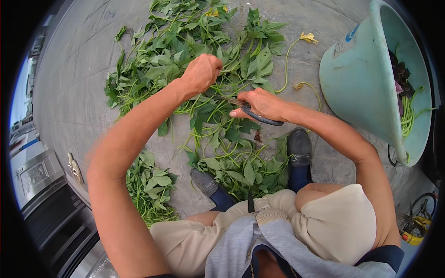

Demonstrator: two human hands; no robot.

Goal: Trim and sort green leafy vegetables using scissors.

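Note:
Long green stems with broad leaves (163,69) lie in a loose heap on the grey pavement. Over the heap, my left hand (203,73) is closed around some of the stems, though its fingertips are mostly hidden. To its lower right, my right hand (262,104) holds scissors (262,119) with black handles, the blades pointing left among the stems. More leafy stems (247,170) lie between my shoes, and another bunch (149,187) rests beyond my left leg.
A pale green plastic tub (361,69) stands at the right, with stems and dark purplish matter inside. Single stems with yellowed leaves (308,38) lie beside it. My dark shoes (299,147) flank the nearer leaves. A metal door (38,173) is at the lower left, a bicycle (422,208) at the lower right.

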